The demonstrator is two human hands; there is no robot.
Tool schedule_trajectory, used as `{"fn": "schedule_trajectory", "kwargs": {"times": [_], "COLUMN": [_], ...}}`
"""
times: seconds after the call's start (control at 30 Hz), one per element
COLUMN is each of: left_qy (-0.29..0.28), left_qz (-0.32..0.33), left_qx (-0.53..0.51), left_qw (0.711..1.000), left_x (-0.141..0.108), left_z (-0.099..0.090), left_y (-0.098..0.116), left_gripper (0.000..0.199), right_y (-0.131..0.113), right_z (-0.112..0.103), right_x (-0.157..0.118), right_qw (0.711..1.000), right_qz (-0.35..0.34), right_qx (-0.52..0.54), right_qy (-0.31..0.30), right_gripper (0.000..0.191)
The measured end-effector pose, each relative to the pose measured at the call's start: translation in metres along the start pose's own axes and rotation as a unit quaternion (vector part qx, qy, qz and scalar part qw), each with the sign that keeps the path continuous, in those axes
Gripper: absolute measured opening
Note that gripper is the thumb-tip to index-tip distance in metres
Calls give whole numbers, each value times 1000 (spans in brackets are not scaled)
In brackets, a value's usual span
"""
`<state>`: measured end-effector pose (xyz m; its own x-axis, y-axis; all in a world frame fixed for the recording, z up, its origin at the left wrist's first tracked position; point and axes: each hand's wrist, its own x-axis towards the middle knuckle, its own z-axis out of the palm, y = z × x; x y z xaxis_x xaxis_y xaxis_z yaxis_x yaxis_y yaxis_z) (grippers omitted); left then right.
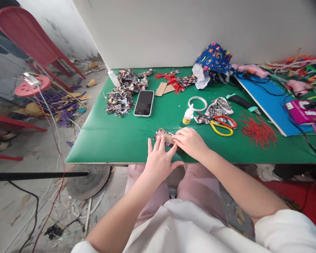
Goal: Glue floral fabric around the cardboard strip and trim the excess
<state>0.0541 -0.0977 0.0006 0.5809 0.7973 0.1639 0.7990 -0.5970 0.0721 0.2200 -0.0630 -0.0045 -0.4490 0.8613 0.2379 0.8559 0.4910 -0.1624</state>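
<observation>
Lying on the green tabletop (102,142), closer to the body than the phone (144,103) and off to the right of it: a narrow cardboard strip (168,138), set on a piece of dark patterned cloth (156,133) and partly hidden by fingers. Running mostly crosswise, with the left end a little farther from the body and the right end a little nearer, so slanting down and away from the phone. Spread wide at the left hand (158,156), coming in from the body side, with fingertips pressed down on the strip's left and middle part and thumb held well apart toward the table edge. Gathered close at the right hand (191,142), reaching in from the right, with fingertips bent over the strip's right end; cannot tell whether pinching it or only pressing. About equally near to both hands, then: under the left fingertips along the length, against the right ones at the end. Farther to the right of the phone, well clear of the strip: a small glue bottle (188,115), then scissors (222,125) with red and yellow handles, then a heap of red threads (259,131).
</observation>
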Motion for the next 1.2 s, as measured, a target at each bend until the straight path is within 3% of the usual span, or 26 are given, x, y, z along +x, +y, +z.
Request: {"fn": "schedule_trajectory", "kwargs": {"times": [0.13, 0.37, 0.7, 1.03, 1.2], "left_qy": [-3, -1, 1, -6, -2], "left_qz": [2, 3, 5, 5, 7], "left_qx": [-4, -11, -20, -17, -21], "left_qw": [1000, 1000, 1000, 1000, 1000], "left_x": [0, 0, -1, -2, -2], "left_z": [-1, 0, 1, 3, 3], "left_y": [0, -1, -3, -4, -4], "left_gripper": [62, 62, 65, 67, 66], "right_y": [0, 6, 19, 13, 16], "right_z": [-8, -1, -9, -8, -8], "right_x": [8, 22, 19, 21, 27], "right_qw": [996, 984, 988, 976, 975], "right_qz": [-43, -122, -131, -169, -177], "right_qx": [-55, -119, 2, -113, -98], "right_qy": [-60, -58, -79, -83, -94], "right_gripper": [18, 22, 24, 23, 21]}}
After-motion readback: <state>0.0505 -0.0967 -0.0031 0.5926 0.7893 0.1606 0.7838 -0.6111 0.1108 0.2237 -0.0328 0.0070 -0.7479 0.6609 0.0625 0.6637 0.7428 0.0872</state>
